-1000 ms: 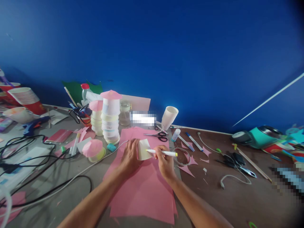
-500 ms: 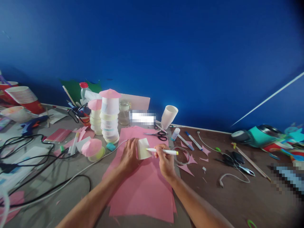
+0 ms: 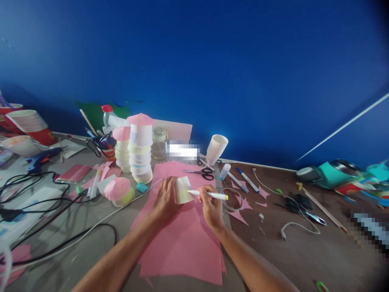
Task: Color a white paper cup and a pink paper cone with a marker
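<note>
At the far left of the desk [image 3: 91, 243] sits a white bowl [image 3: 18, 151] with something orange in it, and beside it a nested stack of red paper cups [image 3: 45, 136]. Next, a red holder [image 3: 111, 155] is crammed with dark-handled tools. The pink-topped cup [image 3: 124, 199] stands nearer me, with two towers of pale cups [image 3: 140, 156] under pink cones behind it, then a lidded glass jar [image 3: 159, 148] whose contents I can't make out. My left hand [image 3: 165, 196] lies open and palm down, fingers stretched and close together along the left edge of the cream paper piece [image 3: 182, 194], which rests on pink sheets [image 3: 185, 247]. My right hand [image 3: 212, 206] is closed around a white marker [image 3: 212, 195], its tip at the paper's right side. Beyond that hand leans a white paper cup [image 3: 215, 151], mouth up, its bottom out of sight.
</note>
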Action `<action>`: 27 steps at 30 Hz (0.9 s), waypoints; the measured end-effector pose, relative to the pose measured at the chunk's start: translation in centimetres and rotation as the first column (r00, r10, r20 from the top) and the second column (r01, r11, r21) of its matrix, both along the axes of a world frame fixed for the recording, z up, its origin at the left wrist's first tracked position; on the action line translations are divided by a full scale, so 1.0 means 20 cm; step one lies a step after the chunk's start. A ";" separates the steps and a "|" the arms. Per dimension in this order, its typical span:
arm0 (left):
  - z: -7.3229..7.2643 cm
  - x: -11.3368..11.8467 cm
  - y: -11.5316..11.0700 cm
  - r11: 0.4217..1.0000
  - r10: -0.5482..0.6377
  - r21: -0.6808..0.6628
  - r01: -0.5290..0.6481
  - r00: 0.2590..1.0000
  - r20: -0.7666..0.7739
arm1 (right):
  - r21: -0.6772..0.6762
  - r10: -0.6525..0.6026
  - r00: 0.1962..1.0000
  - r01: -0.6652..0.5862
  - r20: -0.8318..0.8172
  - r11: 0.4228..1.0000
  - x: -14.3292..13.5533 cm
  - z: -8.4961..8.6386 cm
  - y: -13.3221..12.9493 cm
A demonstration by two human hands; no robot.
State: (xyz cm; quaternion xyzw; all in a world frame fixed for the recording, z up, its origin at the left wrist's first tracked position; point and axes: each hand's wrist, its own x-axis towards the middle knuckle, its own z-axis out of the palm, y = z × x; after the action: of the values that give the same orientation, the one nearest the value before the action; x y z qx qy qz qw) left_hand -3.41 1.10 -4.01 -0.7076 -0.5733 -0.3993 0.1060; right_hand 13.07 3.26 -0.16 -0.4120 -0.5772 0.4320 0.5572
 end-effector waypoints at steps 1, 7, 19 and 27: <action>0.00 0.00 0.00 1.000 0.003 -0.001 -0.003 1.000 0.005 | -0.002 0.008 1.000 -0.008 0.003 1.000 0.00 0.00 0.00; 0.01 0.00 -0.01 0.999 0.019 -0.046 -0.019 1.000 0.007 | -0.009 -0.005 1.000 0.005 -0.024 1.000 0.00 0.00 0.00; 0.03 0.01 -0.01 0.999 0.024 -0.025 -0.024 1.000 0.007 | 0.025 0.019 1.000 -0.019 -0.001 1.000 0.00 0.00 0.00; 0.01 -0.01 0.00 1.000 0.007 -0.021 -0.007 1.000 -0.006 | 0.003 0.041 0.999 -0.041 0.020 0.999 0.01 0.00 0.01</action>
State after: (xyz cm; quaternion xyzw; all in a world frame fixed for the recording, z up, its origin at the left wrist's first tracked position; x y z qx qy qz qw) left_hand -3.52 1.02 -3.79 -0.7079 -0.5795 -0.3909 0.1016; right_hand 13.18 3.41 -0.21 -0.4035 -0.5918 0.4382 0.5431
